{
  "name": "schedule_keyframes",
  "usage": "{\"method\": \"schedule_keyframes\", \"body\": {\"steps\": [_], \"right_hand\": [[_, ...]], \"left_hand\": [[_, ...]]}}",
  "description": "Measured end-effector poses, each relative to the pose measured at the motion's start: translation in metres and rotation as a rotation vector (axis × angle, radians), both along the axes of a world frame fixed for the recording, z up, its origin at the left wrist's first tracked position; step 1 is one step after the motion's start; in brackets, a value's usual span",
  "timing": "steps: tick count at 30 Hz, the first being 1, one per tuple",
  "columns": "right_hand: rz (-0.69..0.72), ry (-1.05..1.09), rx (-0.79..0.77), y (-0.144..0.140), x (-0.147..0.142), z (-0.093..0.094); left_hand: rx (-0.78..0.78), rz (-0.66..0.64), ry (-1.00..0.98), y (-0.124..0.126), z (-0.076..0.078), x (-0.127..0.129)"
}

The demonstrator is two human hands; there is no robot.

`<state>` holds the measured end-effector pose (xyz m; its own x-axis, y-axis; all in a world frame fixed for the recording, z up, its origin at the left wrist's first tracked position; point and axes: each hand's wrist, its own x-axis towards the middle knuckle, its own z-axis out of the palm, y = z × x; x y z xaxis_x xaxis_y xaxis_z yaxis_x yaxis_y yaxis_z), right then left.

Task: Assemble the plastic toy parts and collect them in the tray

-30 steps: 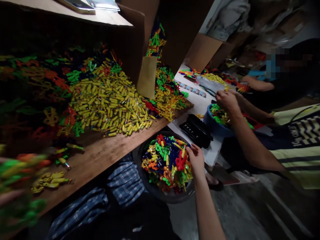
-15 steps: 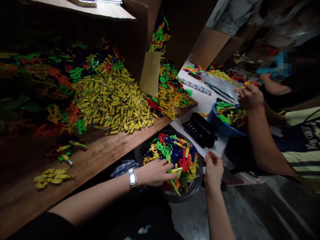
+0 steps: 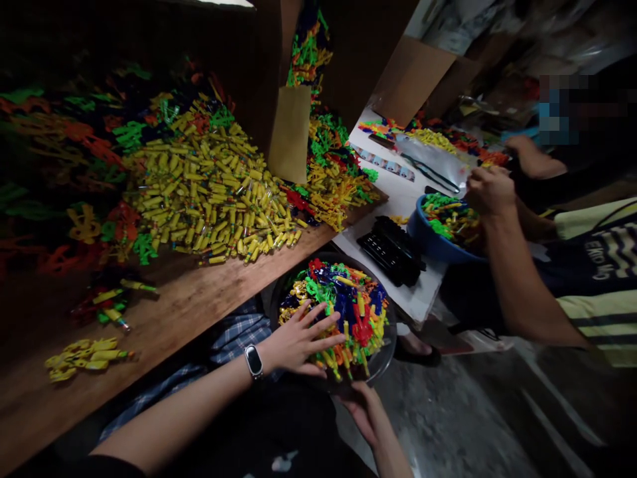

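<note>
A dark round bowl heaped with small coloured plastic toy parts sits on my lap. My left hand, a watch on its wrist, lies flat with fingers spread on the near side of the heap. My right hand is below the bowl's near rim, palm up, fingers reaching under the bowl; whether it bears the bowl's weight is hidden.
A wooden bench carries a big heap of yellow tubes and mixed coloured parts. A black tray lies on a white sheet. Another person's hand reaches over a blue bowl at right.
My left hand has opened and spread flat on the parts in the bowl. My right hand has dropped from the bowl's right side to under its near rim.
</note>
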<state>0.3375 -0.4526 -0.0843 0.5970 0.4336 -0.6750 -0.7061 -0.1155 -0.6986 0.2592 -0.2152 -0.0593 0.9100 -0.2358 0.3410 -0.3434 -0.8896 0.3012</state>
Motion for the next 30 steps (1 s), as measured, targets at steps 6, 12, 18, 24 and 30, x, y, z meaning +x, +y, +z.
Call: {"method": "schedule_keyframes", "body": {"steps": [6,12,18,24,30], "right_hand": [[0.034,0.029,-0.011,0.009,0.005,0.006],[0.069,0.062,-0.013,-0.009,0.003,0.029],[0.070,0.085,-0.014,-0.017,-0.005,0.032],[0.100,0.092,0.037,-0.008,-0.006,0.030],[0.158,0.009,0.022,-0.006,0.001,0.018]], "left_hand": [[0.084,-0.138,-0.070,-0.016,0.006,-0.005],[0.216,0.006,-0.214,-0.030,0.027,-0.015],[0.290,-0.022,-0.340,-0.041,0.023,-0.017],[0.223,-0.109,-0.258,-0.035,0.024,-0.004],[0.163,-0.125,-0.174,-0.023,0.027,0.001]]}}
